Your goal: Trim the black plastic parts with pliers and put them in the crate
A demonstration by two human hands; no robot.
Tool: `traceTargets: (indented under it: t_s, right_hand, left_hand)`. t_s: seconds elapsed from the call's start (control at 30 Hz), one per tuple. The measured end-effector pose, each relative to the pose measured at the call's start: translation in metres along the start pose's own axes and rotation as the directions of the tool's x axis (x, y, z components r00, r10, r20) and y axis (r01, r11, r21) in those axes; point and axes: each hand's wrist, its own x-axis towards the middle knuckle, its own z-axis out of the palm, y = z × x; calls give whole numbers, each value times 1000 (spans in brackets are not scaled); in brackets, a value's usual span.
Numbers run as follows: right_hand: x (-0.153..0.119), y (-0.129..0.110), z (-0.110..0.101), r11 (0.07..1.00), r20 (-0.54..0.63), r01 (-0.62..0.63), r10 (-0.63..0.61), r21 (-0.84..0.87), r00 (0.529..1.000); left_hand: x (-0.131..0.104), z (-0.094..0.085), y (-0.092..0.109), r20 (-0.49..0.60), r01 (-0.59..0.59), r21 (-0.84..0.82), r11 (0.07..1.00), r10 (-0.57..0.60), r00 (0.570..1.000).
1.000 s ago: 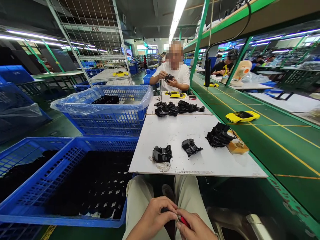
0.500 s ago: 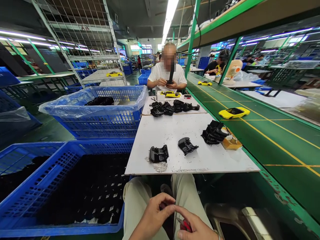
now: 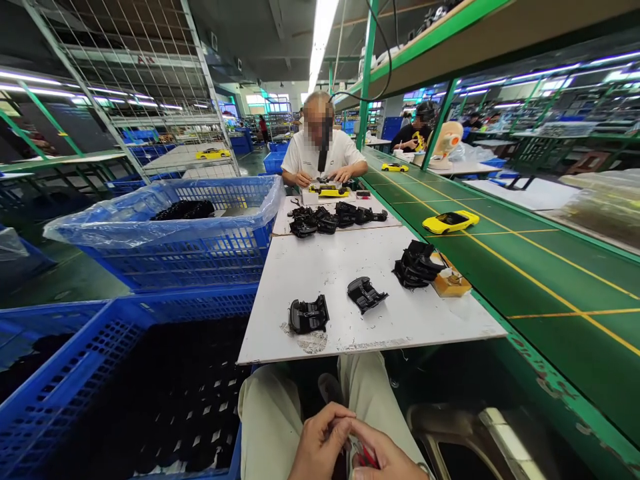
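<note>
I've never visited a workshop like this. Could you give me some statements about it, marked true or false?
1. The right hand holds a red-handled tool. True.
2. Both hands rest on the white table. False: the right hand and the left hand are over the lap, short of the table's near edge.
3. A yellow model car sits on the green belt. True.
4. The plastic-lined blue crate stands to the right of the table. False: it stands to the left.
5. The co-worker across the table wears a white shirt. True.
</note>
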Motion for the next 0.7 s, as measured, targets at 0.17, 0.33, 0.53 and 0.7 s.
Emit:
traceTargets:
  t_s: [0.17, 0.33, 0.53, 0.7]
  right_hand:
    - [-2, 4, -3, 999, -61, -35, 38, 37, 997]
    - [-4, 7, -10, 993, -42, -85, 88, 76, 995]
    - [-8, 16, -17, 976, -50, -138, 148, 170, 988]
    - [-15, -23, -20, 894, -324, 2, 160, 447, 933]
  left_hand:
    - [1, 1, -12, 3, 6, -82, 997, -5, 1000]
    - [5, 1, -26, -207, -85, -101, 991, 63, 976]
    - [5, -15, -18, -253, -165, 154, 974, 201, 947]
    - [4, -31, 6, -228, -216, 273, 937, 281, 932]
